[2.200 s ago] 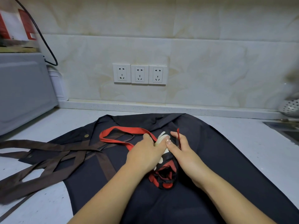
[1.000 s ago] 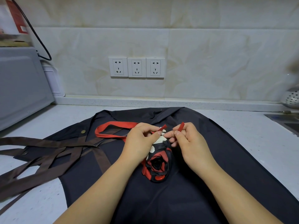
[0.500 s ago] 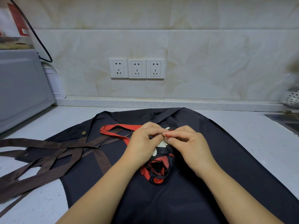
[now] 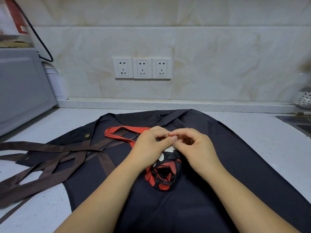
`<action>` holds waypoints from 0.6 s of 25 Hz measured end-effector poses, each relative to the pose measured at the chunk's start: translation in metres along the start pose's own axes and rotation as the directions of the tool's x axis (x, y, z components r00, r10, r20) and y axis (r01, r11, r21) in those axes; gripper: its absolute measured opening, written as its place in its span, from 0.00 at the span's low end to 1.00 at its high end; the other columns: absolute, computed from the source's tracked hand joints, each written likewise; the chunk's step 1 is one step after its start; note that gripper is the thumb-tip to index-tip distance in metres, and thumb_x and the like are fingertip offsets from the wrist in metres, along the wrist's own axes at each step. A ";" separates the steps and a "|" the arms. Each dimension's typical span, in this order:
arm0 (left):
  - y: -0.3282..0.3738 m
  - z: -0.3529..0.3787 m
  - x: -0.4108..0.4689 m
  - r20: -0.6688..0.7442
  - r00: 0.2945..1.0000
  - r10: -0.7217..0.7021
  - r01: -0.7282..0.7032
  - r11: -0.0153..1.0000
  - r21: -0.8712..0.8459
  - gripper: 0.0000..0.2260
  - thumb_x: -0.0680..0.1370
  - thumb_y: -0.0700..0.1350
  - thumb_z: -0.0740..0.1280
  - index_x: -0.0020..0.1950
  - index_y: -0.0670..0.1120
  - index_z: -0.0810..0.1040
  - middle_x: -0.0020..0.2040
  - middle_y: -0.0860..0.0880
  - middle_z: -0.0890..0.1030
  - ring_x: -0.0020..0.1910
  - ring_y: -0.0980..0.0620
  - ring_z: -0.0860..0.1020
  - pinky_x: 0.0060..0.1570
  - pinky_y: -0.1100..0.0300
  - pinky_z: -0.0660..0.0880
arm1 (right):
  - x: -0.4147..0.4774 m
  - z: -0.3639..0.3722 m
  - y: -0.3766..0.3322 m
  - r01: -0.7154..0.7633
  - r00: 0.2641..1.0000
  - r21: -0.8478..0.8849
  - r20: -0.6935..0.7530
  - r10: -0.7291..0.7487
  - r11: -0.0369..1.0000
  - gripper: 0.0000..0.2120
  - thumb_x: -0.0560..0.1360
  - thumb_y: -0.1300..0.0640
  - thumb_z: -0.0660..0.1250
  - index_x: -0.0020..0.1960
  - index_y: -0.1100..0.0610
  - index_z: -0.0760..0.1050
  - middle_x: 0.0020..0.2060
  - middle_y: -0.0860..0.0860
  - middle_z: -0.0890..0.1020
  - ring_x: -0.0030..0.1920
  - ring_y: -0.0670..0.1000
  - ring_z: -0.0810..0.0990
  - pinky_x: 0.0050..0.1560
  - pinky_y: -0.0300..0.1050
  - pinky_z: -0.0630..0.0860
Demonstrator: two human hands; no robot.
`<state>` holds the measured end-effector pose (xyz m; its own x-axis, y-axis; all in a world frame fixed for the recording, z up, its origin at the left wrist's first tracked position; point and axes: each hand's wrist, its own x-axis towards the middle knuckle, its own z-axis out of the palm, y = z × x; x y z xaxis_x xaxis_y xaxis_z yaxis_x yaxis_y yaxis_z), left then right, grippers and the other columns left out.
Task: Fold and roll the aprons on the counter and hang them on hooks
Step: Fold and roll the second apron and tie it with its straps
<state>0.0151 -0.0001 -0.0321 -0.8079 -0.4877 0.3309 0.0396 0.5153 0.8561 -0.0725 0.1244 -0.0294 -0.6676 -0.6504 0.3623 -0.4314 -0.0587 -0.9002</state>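
A rolled apron (image 4: 165, 172), black and red with white patches, lies on top of a dark navy apron (image 4: 235, 157) spread flat on the counter. Its open end faces me. My left hand (image 4: 151, 147) and my right hand (image 4: 195, 145) meet above the roll's far end, fingertips together, each pinching a thin red tie. A red strap loop (image 4: 117, 132) trails from the roll to the left. The far end of the roll is hidden under my hands.
Brown straps (image 4: 50, 158) of the navy apron sprawl across the white counter (image 4: 262, 130) at left. A grey appliance (image 4: 21, 88) stands at far left. Three wall sockets (image 4: 142, 68) sit on the tiled backsplash. A sink edge (image 4: 297, 121) and perforated ladle (image 4: 304, 100) are at right.
My two hands have drawn together over the roll; the red tie ends that stood apart a second ago are now pinched between touching fingertips. The roll has stayed in place.
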 end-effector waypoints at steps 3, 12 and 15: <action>-0.004 -0.001 0.001 -0.003 1.000 0.014 -0.014 1.000 0.025 0.08 0.77 0.45 0.70 0.40 0.45 0.82 0.46 0.52 0.81 0.48 0.57 0.78 0.50 0.65 0.71 | 0.000 -0.005 0.000 -0.017 0.999 -0.012 0.041 0.017 1.000 0.15 0.74 0.64 0.68 0.48 0.43 0.83 0.39 0.51 0.81 0.36 0.44 0.75 0.40 0.33 0.74; -0.004 0.002 -0.001 -0.054 0.994 0.100 -0.099 0.995 0.028 0.06 0.79 0.45 0.68 0.45 0.53 0.84 0.46 0.54 0.81 0.47 0.59 0.77 0.47 0.71 0.69 | -0.001 -0.009 -0.007 -0.081 0.997 0.062 0.016 0.080 0.995 0.08 0.77 0.59 0.67 0.48 0.48 0.84 0.37 0.46 0.84 0.35 0.40 0.78 0.37 0.33 0.76; -0.004 0.001 -0.001 -0.063 0.991 0.117 -0.114 0.993 0.036 0.06 0.79 0.43 0.68 0.48 0.51 0.84 0.46 0.53 0.81 0.48 0.60 0.78 0.47 0.71 0.70 | -0.002 -0.008 -0.006 -0.082 0.997 0.084 0.014 0.081 0.993 0.05 0.74 0.56 0.71 0.47 0.48 0.84 0.40 0.44 0.85 0.40 0.41 0.82 0.40 0.33 0.76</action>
<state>0.0151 -0.0010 -0.0367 -0.7592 -0.4676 0.4528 0.1106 0.5928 0.7977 -0.0735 0.1323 -0.0222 -0.6918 -0.6636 0.2847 -0.3229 -0.0684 -0.9440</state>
